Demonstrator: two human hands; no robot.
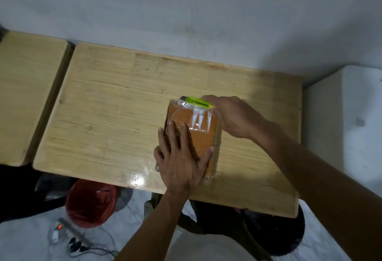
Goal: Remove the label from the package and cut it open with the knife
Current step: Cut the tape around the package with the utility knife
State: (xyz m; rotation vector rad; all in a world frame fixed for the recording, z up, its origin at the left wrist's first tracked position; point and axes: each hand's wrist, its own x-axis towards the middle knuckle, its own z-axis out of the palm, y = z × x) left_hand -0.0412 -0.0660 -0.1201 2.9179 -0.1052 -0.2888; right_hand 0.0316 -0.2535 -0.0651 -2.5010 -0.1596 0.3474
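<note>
1. Left hand (pixel 180 157) nearest, fingers spread flat, pressing package (pixel 203 134) onto table (pixel 107 116).
2. Right hand (pixel 233 116) grips green knife (pixel 197 102) at package's far edge.
3. Risk: blade skids on glossy tape toward left fingers.

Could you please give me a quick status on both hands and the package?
Left hand flat, pressing the orange tape-wrapped cardboard package onto the wooden table. Right hand grips the lime-green utility knife at its far edge. Nothing obstructing.
</note>
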